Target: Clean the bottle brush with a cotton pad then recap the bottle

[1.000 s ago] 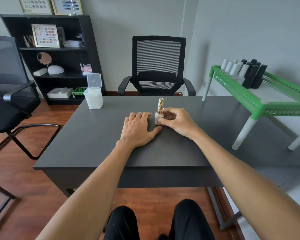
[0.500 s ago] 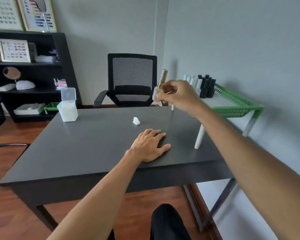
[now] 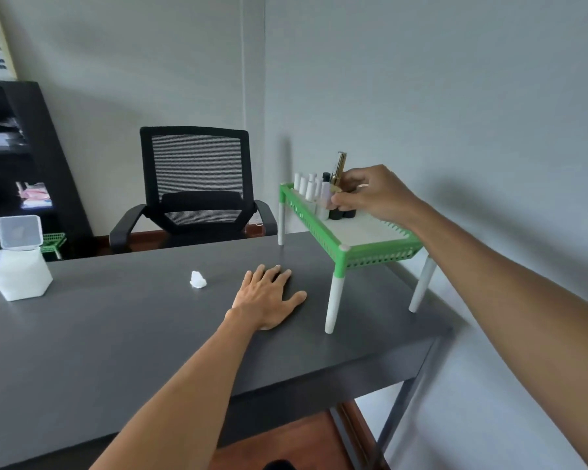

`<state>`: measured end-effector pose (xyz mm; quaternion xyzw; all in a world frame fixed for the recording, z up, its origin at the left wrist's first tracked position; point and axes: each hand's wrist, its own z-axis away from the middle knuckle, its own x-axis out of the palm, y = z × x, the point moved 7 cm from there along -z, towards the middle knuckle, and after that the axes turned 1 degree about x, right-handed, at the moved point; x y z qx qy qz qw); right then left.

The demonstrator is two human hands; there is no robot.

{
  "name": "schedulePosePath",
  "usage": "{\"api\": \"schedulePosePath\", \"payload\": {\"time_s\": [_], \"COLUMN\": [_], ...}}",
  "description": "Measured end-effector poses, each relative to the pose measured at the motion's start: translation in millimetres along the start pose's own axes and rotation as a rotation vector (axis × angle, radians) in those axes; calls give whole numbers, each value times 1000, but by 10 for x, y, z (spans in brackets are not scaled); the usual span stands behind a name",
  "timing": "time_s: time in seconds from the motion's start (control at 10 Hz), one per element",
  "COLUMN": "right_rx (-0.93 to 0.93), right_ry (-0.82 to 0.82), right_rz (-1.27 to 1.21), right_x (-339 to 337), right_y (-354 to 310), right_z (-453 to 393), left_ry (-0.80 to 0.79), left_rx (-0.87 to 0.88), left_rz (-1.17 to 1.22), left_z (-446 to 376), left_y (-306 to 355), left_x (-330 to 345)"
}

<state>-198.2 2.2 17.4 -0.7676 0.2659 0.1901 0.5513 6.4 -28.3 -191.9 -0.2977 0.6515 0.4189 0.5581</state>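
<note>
We see the right hand (image 3: 370, 195) reaching out over the green rack (image 3: 370, 256) that stands on white legs at the right end of the desk (image 3: 116, 334). Its fingers (image 3: 342, 201) are curled round the bottle (image 3: 330, 195), a pale pink one with a tall gold cap (image 3: 338, 166) in place on top, tilted a little to the right. The bottle is held low over the rack's far end, right among the white bottles (image 3: 308, 188) and black bottles (image 3: 342, 212) standing there; we cannot tell whether its base touches the rack. The left hand (image 3: 269, 300) lies flat on the desk, palm down, fingers straight and slightly spread, holding nothing, near the rack's front leg. A crumpled white pad (image 3: 197, 279) sits on the desk to the left of that hand, apart from it. Further left, at the desk's edge, a white pad box (image 3: 17, 273) stands with its lid (image 3: 19, 232) flipped up. Behind the desk we see a black mesh chair (image 3: 194, 184) and, at the far left, a dark shelf (image 3: 21, 157).
</note>
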Motion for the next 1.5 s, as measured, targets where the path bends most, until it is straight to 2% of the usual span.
{"api": "schedulePosePath", "payload": {"time_s": [0.2,0.5,1.0,1.3,1.5], "right_rx": [38,54,116,103,66], "right_ry": [-82,-117,-128,-90,6], "right_rz": [116,149,-4,55,-24], "right_x": [97,248,325,253,102], "right_y": [303,480,659,589,460], "right_z": [-219,-428,-494,-421,-313], "left_ry": [-4,17,15,12,29], "left_rx": [21,38,34,37,31], "left_rz": [-9,11,4,5,35], "left_z": [-270,-337,-331,-283,-214], "left_y": [28,11,13,36,43], "left_x": [16,21,8,-24,-67]}}
